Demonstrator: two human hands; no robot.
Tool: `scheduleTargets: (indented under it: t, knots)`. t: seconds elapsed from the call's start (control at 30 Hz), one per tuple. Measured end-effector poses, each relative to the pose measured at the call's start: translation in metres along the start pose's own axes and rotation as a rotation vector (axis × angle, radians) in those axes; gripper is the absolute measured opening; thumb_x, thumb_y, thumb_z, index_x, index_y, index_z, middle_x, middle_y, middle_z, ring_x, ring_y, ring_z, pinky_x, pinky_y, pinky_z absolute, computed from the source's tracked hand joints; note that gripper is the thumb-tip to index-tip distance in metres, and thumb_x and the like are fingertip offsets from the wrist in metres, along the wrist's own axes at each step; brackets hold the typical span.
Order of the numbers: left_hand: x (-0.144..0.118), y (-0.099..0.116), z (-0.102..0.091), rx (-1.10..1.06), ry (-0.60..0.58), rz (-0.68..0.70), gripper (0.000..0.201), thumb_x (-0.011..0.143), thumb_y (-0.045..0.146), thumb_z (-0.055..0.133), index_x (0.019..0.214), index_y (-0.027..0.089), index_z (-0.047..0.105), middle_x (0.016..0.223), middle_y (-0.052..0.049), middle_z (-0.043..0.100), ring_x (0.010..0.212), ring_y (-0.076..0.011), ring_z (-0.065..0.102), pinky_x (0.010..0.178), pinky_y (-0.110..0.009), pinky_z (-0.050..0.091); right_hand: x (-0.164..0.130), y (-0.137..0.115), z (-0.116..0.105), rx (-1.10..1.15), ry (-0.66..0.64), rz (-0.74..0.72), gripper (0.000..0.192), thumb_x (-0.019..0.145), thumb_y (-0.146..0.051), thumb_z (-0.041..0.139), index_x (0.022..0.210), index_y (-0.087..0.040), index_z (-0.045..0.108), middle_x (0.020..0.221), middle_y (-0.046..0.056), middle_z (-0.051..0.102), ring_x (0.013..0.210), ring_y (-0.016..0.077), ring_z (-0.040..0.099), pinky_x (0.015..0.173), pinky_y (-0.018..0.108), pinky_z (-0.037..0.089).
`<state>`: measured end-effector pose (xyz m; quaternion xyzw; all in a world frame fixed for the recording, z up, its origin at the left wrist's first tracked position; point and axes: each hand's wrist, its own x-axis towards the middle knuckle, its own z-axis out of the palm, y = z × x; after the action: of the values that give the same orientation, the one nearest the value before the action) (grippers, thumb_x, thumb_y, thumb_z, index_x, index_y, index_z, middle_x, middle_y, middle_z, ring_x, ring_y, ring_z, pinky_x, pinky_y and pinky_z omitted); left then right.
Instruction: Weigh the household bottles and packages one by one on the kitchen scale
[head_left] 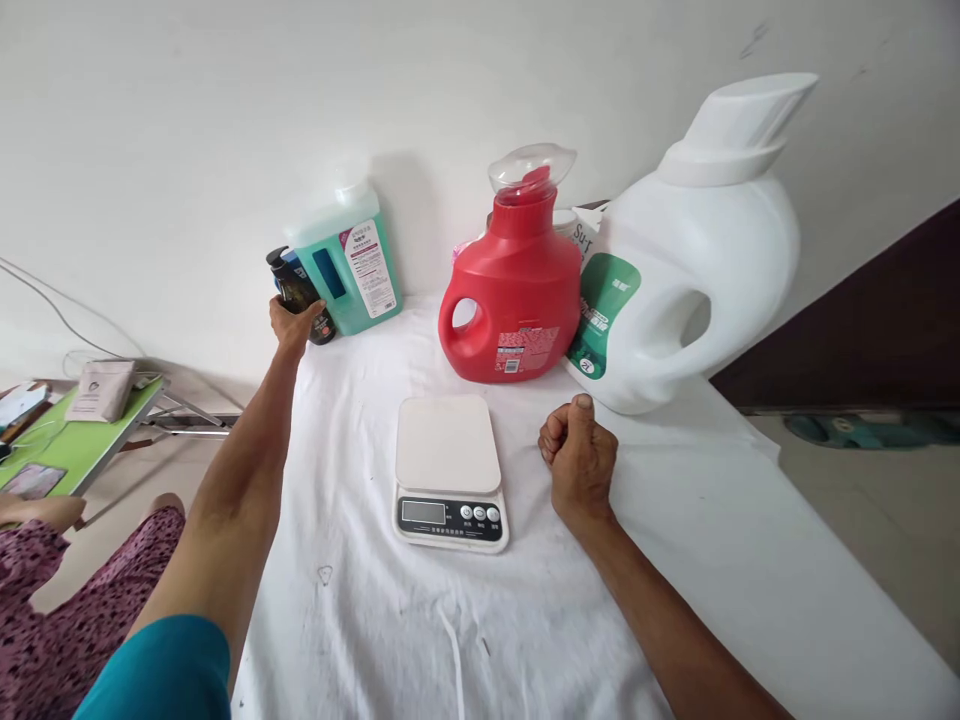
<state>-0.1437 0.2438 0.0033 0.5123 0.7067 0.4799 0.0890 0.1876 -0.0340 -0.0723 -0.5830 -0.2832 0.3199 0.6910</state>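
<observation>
Dark bottle (297,287) left of scale (448,445) is clasped by left hand (291,324); likely slick, best gripped mid-body. Right hand (581,455): empty-looking fist.

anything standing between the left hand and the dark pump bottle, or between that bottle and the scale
Nothing visible: the left hand is on the dark pump bottle, and only white cloth shows between bottle and scale. The teal jug stands beside the bottle.
</observation>
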Motion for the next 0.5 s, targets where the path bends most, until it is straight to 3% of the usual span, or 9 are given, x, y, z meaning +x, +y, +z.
scheduleTargets:
  t: [0.1, 0.27, 0.4, 0.5]
  knots:
    - [0.0, -0.007, 0.005, 0.011, 0.024, -0.08, 0.064, 0.067, 0.044, 0.09, 0.116, 0.019, 0.057, 0.128, -0.013, 0.069, 0.123, -0.0299, 0.066, 0.107, -0.044, 0.055, 0.001, 0.001, 0.0, 0.005, 0.0, 0.005, 0.073, 0.093, -0.088, 0.044, 0.055, -0.025, 0.038, 0.047, -0.004, 0.036, 0.044, 0.0114, 0.032, 0.043, 0.029, 0.022]
    - [-0.008, 0.0, 0.0, 0.14, 0.058, -0.074, 0.061, 0.064, 0.049, 0.089, 0.108, 0.02, 0.059, 0.124, -0.014, 0.07, 0.122, -0.0354, 0.066, 0.108, -0.051, 0.054, 0.002, 0.006, -0.001, 0.023, -0.009, 0.017, 0.072, 0.095, -0.084, 0.045, 0.056, -0.025, 0.038, 0.047, -0.005, 0.034, 0.044, 0.0111, 0.03, 0.044, 0.029, 0.022]
    - [-0.021, 0.007, -0.016, 0.183, 0.039, 0.026, 0.063, 0.062, 0.048, 0.089, 0.11, 0.018, 0.061, 0.124, -0.016, 0.071, 0.127, -0.0379, 0.063, 0.112, -0.053, 0.051, 0.001, 0.004, -0.001, -0.008, -0.022, 0.002, 0.072, 0.098, -0.082, 0.042, 0.056, -0.025, 0.036, 0.049, -0.005, 0.034, 0.047, 0.0116, 0.03, 0.046, 0.029, 0.023]
    - [-0.04, 0.004, -0.032, 0.134, 0.007, 0.106, 0.058, 0.063, 0.048, 0.088, 0.107, 0.017, 0.066, 0.116, -0.015, 0.074, 0.117, -0.0366, 0.068, 0.107, -0.051, 0.055, 0.0, 0.0, -0.001, -0.037, -0.023, -0.005, 0.073, 0.097, -0.084, 0.04, 0.055, -0.025, 0.035, 0.049, -0.004, 0.035, 0.048, 0.0121, 0.032, 0.047, 0.029, 0.024]
